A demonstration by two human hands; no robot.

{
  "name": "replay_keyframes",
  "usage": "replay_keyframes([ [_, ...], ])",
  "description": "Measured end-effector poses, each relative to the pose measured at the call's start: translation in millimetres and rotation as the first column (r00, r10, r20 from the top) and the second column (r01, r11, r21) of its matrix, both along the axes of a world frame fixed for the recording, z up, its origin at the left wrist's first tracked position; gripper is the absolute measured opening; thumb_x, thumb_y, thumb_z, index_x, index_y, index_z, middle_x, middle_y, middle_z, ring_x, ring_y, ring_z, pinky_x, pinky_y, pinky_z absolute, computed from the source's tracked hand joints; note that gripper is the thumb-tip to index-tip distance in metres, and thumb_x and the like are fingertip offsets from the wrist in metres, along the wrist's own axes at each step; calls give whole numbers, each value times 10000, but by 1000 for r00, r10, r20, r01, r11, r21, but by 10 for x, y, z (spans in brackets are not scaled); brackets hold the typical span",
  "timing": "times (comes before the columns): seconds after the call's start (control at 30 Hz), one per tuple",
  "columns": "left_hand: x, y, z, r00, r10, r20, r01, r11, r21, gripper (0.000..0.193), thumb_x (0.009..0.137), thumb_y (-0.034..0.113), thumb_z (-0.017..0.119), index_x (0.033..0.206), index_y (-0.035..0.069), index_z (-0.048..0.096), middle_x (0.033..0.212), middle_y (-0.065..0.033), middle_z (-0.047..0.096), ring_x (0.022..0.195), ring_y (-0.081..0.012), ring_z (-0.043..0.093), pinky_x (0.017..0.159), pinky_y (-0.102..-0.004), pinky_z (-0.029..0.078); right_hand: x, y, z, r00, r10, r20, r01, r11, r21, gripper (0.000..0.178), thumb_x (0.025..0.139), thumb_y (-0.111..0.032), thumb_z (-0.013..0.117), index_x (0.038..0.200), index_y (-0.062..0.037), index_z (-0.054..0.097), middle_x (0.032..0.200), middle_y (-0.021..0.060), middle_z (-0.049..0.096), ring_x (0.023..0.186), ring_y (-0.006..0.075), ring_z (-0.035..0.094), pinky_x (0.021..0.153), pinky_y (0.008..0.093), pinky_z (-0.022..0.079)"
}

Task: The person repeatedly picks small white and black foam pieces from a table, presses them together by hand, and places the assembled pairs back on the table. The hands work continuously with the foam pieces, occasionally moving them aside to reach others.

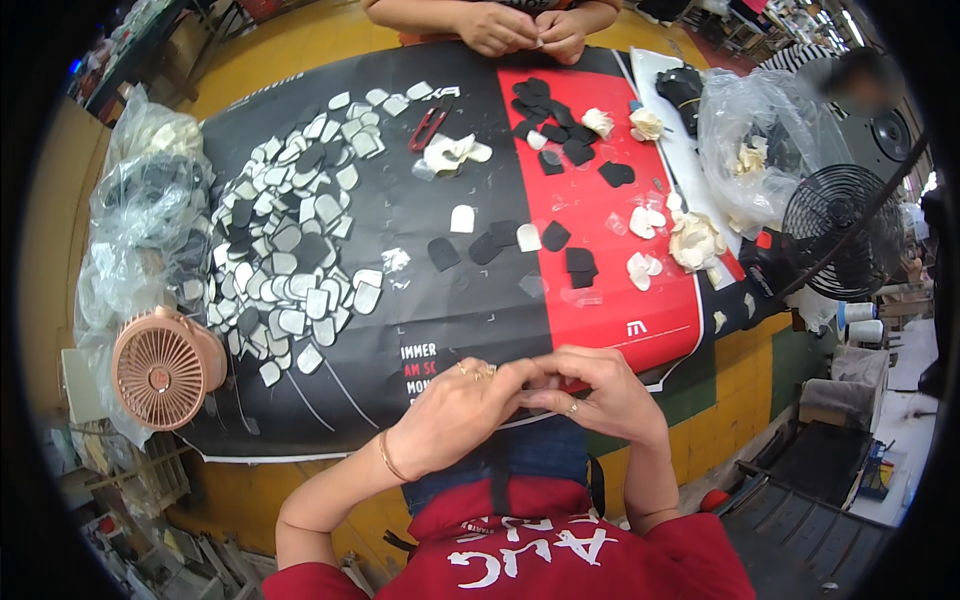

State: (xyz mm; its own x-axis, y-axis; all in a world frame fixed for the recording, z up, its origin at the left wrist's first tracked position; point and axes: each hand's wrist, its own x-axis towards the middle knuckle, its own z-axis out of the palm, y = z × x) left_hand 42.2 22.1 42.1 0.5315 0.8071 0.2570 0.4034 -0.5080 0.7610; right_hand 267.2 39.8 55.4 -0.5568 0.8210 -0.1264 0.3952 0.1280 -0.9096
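My left hand and my right hand meet at the table's near edge, fingers pinched together. Whatever they hold between the fingertips is hidden by the fingers. Beyond them, small round-ended fabric pads, white on one face and black on the other, lie scattered: a white pad, a black pad and, on the red part of the table cover, a stacked pair of black pads. A large heap of such pads spreads over the left side.
A pink fan stands at the left edge beside stuffed plastic bags. Crumpled cream scraps lie on the right, near a black fan and another clear bag. Across the table are a co-worker's hands and a red-handled tool.
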Motion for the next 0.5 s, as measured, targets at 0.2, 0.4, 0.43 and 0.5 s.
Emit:
replay_keyframes([
  [0.2, -37, -381, -129, 999, 27, -31, -27, 1000, 14, 236, 847, 89, 775, 1015, 52, 613, 697, -70, 617, 640, -261, 625, 639, -379, 509, -39, -188, -13, 953, 245, 181, -261, 963, 69, 468, 816, -411, 816, 1119, -65, 729, 1009, 53, 721, 940, 237, 673, 821, 351, 507],
  [0.4, -82, -441, -168, 997, 76, -33, -77, 997, -32, 203, 857, 108, 767, 971, 51, 610, 675, -70, 591, 630, -255, 617, 630, -369, 501, -57, -259, -62, 982, 96, 164, -106, 993, 55, 468, 785, -391, 837, 1109, -73, 726, 1000, 51, 697, 905, 246, 649, 802, 359, 493],
  [0.43, -78, -434, -165, 997, 76, -18, -76, 997, -12, 210, 844, 115, 770, 970, 60, 611, 664, -59, 574, 622, -247, 604, 626, -359, 497, -63, -261, -69, 986, 96, 138, -109, 990, 92, 454, 790, -380, 835, 1103, -70, 728, 978, 51, 700, 887, 245, 650, 792, 359, 493],
  [0.5, -56, -434, -160, 999, -30, -20, 30, 1000, 4, 185, 876, 113, 696, 997, 57, 567, 677, -59, 572, 643, -253, 622, 665, -358, 504, -72, -276, -72, 985, 131, 114, -142, 986, 89, 427, 792, -365, 836, 1082, -69, 735, 929, 50, 702, 854, 244, 651, 779, 359, 492],
])
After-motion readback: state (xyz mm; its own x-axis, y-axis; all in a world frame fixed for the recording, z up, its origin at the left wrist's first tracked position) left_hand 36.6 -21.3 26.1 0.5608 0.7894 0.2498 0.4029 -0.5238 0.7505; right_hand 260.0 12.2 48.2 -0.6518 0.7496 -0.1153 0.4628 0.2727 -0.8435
